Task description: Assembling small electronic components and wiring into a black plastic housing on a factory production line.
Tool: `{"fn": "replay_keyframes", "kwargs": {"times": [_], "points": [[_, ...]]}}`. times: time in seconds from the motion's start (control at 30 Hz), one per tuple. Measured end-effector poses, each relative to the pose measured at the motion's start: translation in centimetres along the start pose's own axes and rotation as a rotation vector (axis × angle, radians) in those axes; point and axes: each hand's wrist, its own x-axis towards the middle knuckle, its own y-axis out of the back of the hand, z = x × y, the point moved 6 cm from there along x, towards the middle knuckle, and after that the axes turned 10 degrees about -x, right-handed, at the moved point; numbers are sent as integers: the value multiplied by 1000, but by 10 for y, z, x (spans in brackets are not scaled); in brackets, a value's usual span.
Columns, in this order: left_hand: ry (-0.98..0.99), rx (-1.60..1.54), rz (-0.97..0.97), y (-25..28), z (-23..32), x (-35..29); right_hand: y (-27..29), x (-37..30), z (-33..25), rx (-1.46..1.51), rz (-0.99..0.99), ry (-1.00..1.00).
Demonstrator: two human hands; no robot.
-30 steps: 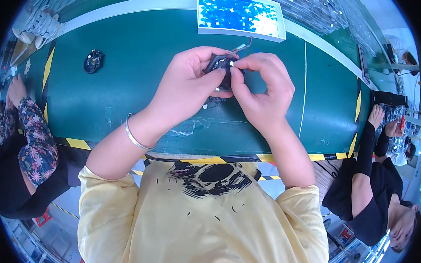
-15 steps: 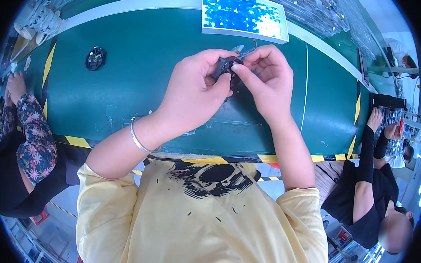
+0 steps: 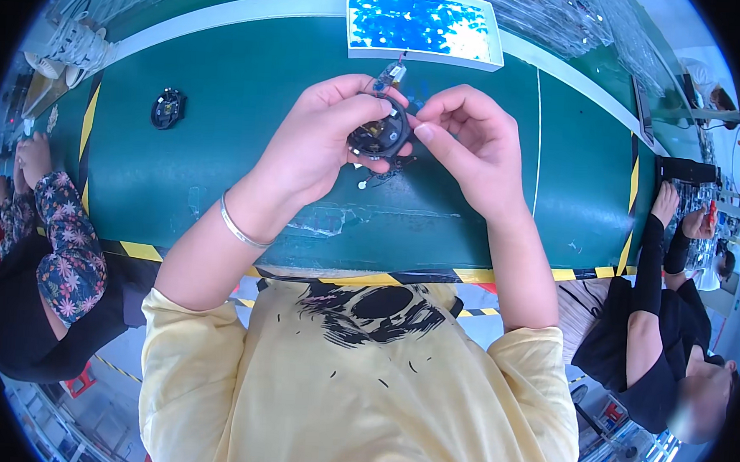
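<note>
A round black watch case (image 3: 378,138) with electronic parts showing inside lies in my left hand (image 3: 329,124), the thumb over its upper edge and the fingers beneath. Beyond those fingers, a small part with thin wires (image 3: 391,75) sticks out. At the right rim of the case is my right hand (image 3: 475,144), thumb and forefinger brought together; whatever they pinch is too small to make out. A faint blue blur shows just behind its fingertips. Under the case, dark thin wires with a small pale end (image 3: 377,179) are partly hidden by my left hand.
A second black watch case (image 3: 168,108) lies on the green mat (image 3: 252,83) to the left. A white tray (image 3: 496,58) of small blue pieces stands at the back. Yellow-black tape (image 3: 351,278) marks the bench edges. People sit at both sides.
My left hand has turned the watch case so its inside faces up. My right hand has shifted from atop the case to its right rim. The wired part now points up beside the left fingers.
</note>
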Motion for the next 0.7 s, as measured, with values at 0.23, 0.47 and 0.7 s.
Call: {"fn": "replay_keyframes", "kwargs": {"times": [0.23, 0.47, 0.7], "points": [[-62, 50, 38, 5, -3, 2, -2, 0, 8, -108, 11, -1], [53, 78, 48, -2, -8, 1, 3, 6, 10, -11, 153, -97], [81, 130, 6, -6, -15, 3, 4, 10, 23, 77, 72, -241]]}}
